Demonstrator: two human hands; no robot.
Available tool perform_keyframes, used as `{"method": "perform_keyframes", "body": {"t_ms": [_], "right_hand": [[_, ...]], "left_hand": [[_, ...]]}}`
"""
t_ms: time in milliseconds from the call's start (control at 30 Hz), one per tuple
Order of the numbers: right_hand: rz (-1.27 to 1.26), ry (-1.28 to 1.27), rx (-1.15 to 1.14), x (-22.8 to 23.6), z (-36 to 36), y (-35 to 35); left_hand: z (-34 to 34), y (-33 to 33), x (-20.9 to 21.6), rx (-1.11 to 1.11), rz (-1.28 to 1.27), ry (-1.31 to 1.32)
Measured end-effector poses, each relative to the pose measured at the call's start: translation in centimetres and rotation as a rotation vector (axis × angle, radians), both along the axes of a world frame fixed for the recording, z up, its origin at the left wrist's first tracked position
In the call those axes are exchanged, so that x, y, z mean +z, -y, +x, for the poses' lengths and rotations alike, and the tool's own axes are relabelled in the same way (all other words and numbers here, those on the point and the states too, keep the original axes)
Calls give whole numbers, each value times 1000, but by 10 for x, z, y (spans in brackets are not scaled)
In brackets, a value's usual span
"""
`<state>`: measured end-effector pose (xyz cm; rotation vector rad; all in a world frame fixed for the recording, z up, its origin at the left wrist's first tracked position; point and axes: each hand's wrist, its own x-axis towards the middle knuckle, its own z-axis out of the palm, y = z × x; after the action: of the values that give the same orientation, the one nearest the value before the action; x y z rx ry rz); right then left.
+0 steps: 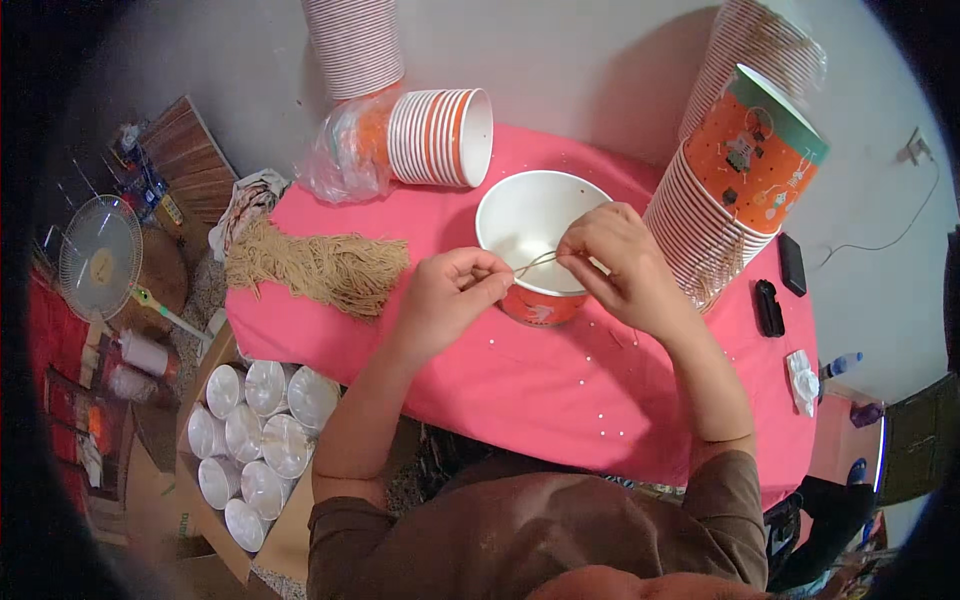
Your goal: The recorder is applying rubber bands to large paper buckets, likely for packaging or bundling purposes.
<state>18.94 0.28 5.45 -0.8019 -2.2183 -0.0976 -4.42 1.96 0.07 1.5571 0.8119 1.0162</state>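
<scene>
A thin tan string (536, 263) is stretched between my two hands, its strands crossing in the middle. My left hand (455, 292) pinches one end between thumb and fingers. My right hand (618, 262) pinches the other side. Right behind and below the string stands a large paper bucket (540, 187), white inside and orange outside, upright and open at the top. To the left, a thick bundle of tan strings (320, 265) lies on the pink-covered table (480, 390).
Nested paper buckets (430, 138) lie sideways in plastic at the back left. Tall bucket stacks (735, 190) rise at the right, near a black phone-like object (791, 264), a black case (768, 308) and white tissue (802, 382). A carton (298, 520) of plastic-wrapped stacks stands lower left.
</scene>
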Motion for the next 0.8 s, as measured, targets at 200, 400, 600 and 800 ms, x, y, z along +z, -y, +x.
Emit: {"method": "perform_keyframes", "body": {"t_ms": [200, 400, 600, 800], "right_hand": [[-25, -26, 129, -3, -20, 0], [-51, -33, 109, -9, -26, -4], [-97, -52, 128, -11, -28, -5], [-283, -137, 149, -12, -29, -2]], "left_hand": [[7, 6, -5, -36, -63, 126], [6, 10, -9, -82, -170, 236], [0, 7, -17, -230, -298, 412], [15, 11, -23, -14, -60, 292]]}}
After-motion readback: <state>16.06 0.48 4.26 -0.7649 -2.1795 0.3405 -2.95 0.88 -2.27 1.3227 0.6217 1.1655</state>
